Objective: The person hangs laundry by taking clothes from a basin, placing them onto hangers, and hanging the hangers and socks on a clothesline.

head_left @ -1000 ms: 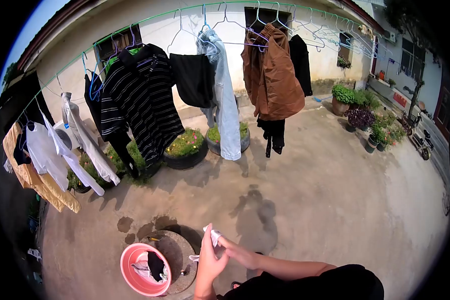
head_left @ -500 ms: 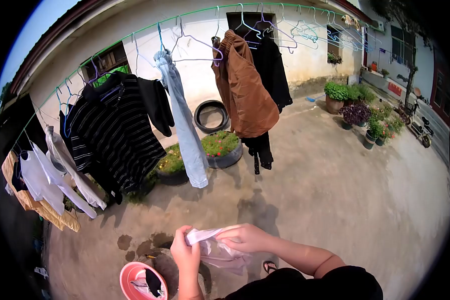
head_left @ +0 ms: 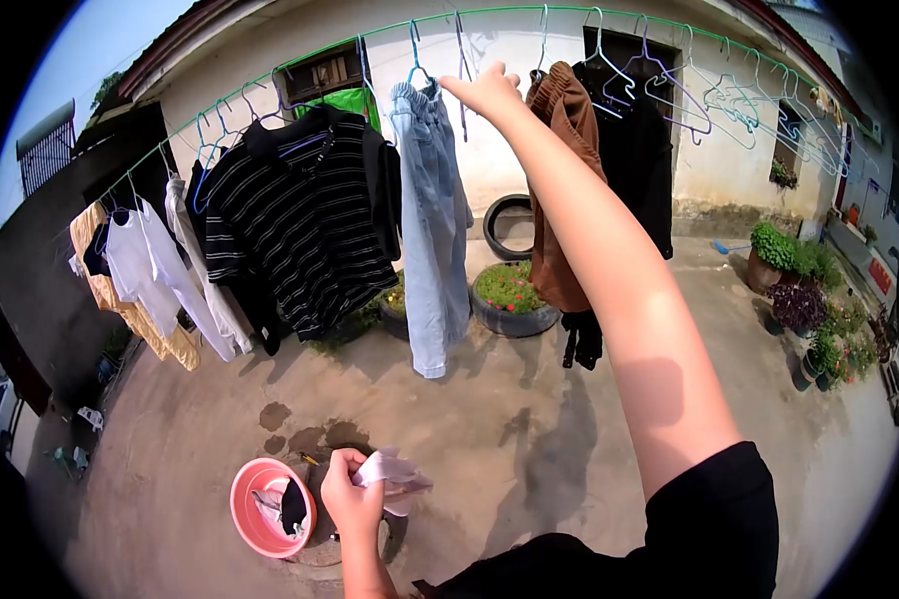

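Observation:
Low in front of me, my left hand [head_left: 352,499] is closed around a pale pink piece of cloth [head_left: 400,477], which hangs out to the right; its kind is unclear. My right hand [head_left: 487,92] is raised up to the green clothesline, thumb and fingers apart. It is nearest to a thin purple hanger [head_left: 462,110] that hangs edge-on; whether they touch I cannot tell. Left of that hand hang light blue jeans [head_left: 430,230]. Brown trousers [head_left: 559,220] hang to its right, partly behind my forearm.
A pink basin [head_left: 238,509] with a few clothes stands on the ground at lower left. A black striped shirt [head_left: 295,215] and other garments fill the line's left side. Several bare hangers [head_left: 734,105] hang at right. Tyre planters [head_left: 514,317] and potted plants [head_left: 799,260] stand beyond.
My right hand has let go of the pink cloth and risen to the clothesline. My left hand still holds the cloth. The view has shifted, moving the hanging clothes rightward.

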`<state>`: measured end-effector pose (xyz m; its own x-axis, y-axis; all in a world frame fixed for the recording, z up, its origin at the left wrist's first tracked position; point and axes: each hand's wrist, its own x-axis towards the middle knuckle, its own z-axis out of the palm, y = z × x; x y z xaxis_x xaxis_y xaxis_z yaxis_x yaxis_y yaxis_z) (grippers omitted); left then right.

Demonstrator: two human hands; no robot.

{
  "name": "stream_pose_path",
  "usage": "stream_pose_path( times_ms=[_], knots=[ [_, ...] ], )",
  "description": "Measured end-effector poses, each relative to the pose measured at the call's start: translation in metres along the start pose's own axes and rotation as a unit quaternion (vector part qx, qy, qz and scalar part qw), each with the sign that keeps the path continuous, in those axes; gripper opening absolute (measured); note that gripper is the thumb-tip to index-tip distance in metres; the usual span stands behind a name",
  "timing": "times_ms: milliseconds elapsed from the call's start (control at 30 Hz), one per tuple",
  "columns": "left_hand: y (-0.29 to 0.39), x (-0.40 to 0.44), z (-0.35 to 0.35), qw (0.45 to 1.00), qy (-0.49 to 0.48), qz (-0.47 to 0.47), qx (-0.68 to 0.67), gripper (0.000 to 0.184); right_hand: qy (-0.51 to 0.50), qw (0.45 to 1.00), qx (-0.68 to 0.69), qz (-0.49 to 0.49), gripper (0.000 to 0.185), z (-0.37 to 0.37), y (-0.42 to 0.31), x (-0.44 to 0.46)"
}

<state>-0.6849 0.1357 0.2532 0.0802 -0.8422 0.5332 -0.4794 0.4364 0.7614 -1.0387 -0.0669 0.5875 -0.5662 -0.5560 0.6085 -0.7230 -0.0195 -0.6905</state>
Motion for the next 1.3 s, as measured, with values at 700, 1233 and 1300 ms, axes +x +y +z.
stream_pose_path(
  times_ms=[700, 1233, 1300],
  knots=[
    [-0.051, 0.027, -0.065, 0.992, 0.004, -0.025, 0.122, 0.02, -0.34, 0.771, 0.536, -0.042, 0.063, -0.095, 0.072, -0.163],
    [-0.055, 0.115, -0.05, 0.967, -0.047, -0.029, 0.251, 0.028, -0.647, 0.584, 0.426, 0.245, 0.081, -0.089, 0.141, -0.45],
    [-0.049, 0.114, -0.046, 0.971, -0.054, -0.027, 0.231, 0.027, -0.633, 0.587, 0.432, 0.261, 0.079, -0.074, 0.134, -0.458]
  ],
)
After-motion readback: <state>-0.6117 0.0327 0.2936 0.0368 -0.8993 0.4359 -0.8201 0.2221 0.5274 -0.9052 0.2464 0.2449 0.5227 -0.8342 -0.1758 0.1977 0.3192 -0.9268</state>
